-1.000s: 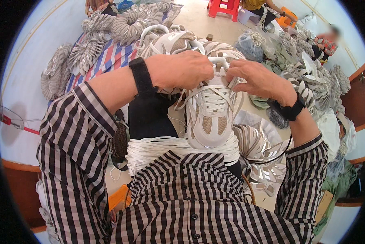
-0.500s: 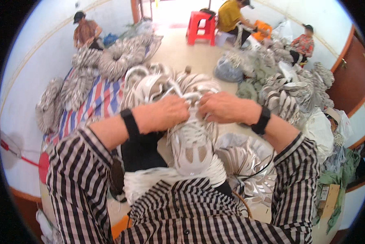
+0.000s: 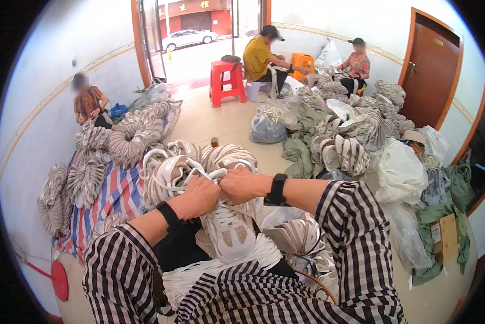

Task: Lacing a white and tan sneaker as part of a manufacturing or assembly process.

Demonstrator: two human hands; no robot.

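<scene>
A beige and white shoe upper [image 3: 230,231] lies over my lap, toe toward me, with white lacing across its front. At its top end my left hand [image 3: 201,195] is closed, fingers pinched on a white shoelace. Close beside it my right hand [image 3: 241,184] is also closed on the lace, knuckles up. The fingertips and the exact grip are partly hidden behind the hands. Across my lap, under the toe, lies a bundle of white shoelaces [image 3: 221,270]. Just beyond my hands are strung rings of shoe uppers [image 3: 169,175].
More uppers [image 3: 137,137] lie on a striped sheet [image 3: 115,186] at left. Uppers, white plastic bags [image 3: 401,170] and a cardboard box [image 3: 443,236] crowd the right. A red stool [image 3: 227,83] stands near the doorway. Three seated people work farther off.
My view has tilted up, showing more of the doorway and a car outside. My hands have come closer together at the top of the upper, both still closed.
</scene>
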